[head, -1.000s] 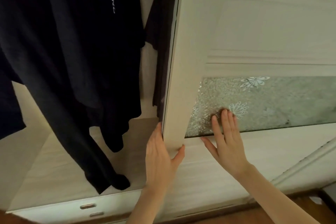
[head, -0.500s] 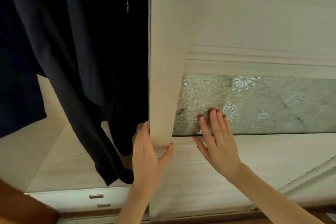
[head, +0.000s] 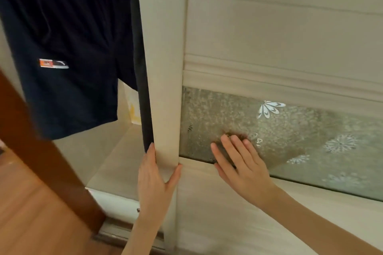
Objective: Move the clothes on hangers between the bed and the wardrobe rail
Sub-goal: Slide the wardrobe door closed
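The left hand point(head: 154, 180) wraps the leading edge of the sliding wardrobe door point(head: 163, 68), fingers on the inner side and thumb on the front face, so its grip is closed on the door's edge. The right hand point(head: 242, 163) lies flat and spread against the patterned glass panel point(head: 300, 136) of that same door, pinching nothing — palm and fingers simply press on the surface.

Inside the opening, dark clothes point(head: 68, 51) hang down, one with a small orange and white label, and a thin dark strip of fabric point(head: 143, 99) hangs just beside the door's edge. The rail and the hangers themselves lie above the frame and cannot be seen; the bed is not in view either. Below the clothes are the pale floor of the compartment point(head: 116, 157) and a drawer front point(head: 116, 203), with a brown wooden panel point(head: 41, 145) at the left.

As a judgement: clothes already hang in the wardrobe and neither hand carries a garment, so the moving looks largely done on this side. What the hands are busy with is the door. Whether more clothes wait on the bed cannot be told.
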